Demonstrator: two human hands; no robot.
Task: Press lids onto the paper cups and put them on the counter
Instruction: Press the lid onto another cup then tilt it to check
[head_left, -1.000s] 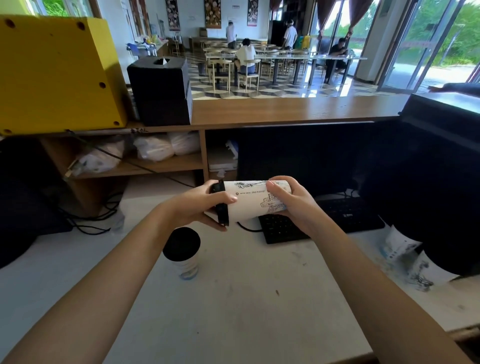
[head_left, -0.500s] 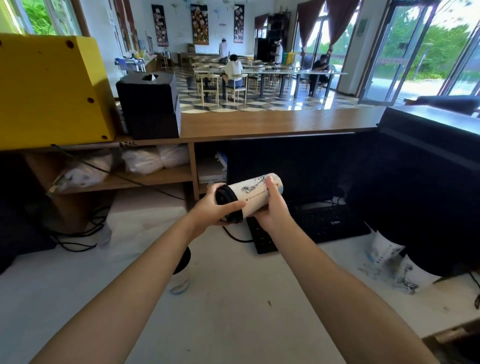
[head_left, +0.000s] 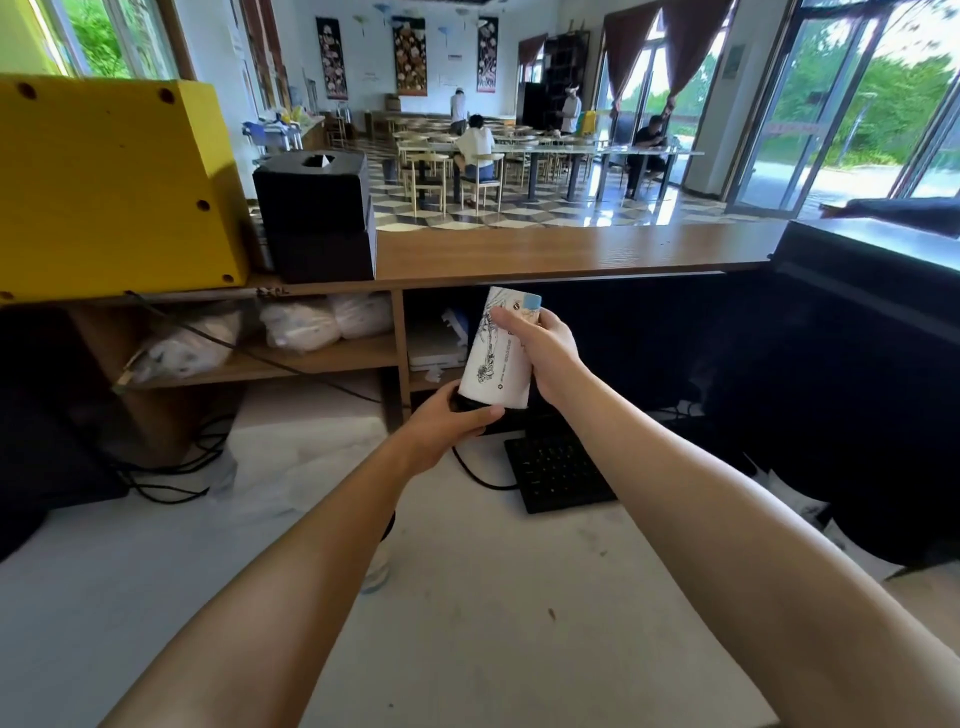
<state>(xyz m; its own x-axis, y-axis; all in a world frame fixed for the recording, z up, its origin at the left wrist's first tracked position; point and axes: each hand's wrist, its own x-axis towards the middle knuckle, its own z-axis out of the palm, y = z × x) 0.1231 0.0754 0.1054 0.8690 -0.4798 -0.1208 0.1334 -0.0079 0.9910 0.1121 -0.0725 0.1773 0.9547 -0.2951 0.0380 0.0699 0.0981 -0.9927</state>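
Note:
A white paper cup (head_left: 497, 358) with black line drawings is held in the air in front of the wooden counter (head_left: 545, 249), its blue-edged base pointing up and away. My left hand (head_left: 449, 423) grips the cup's lower end, where a sliver of the black lid (head_left: 459, 401) shows between my fingers. My right hand (head_left: 543, 353) grips the cup's body near the base. A second cup (head_left: 376, 569) with a black lid stands on the white worktop (head_left: 467, 623), mostly hidden behind my left forearm.
A black keyboard (head_left: 556, 473) with its cable lies on the worktop under my hands. A black box (head_left: 317, 208) and a yellow box (head_left: 104, 182) stand on the counter's left part. A dark monitor (head_left: 831, 364) fills the right. Shelves with white bags (head_left: 322, 322) sit below the counter.
The cup has swung from lying sideways to base up, with the lid end low. Both hands rose towards the counter, and the view tilted up.

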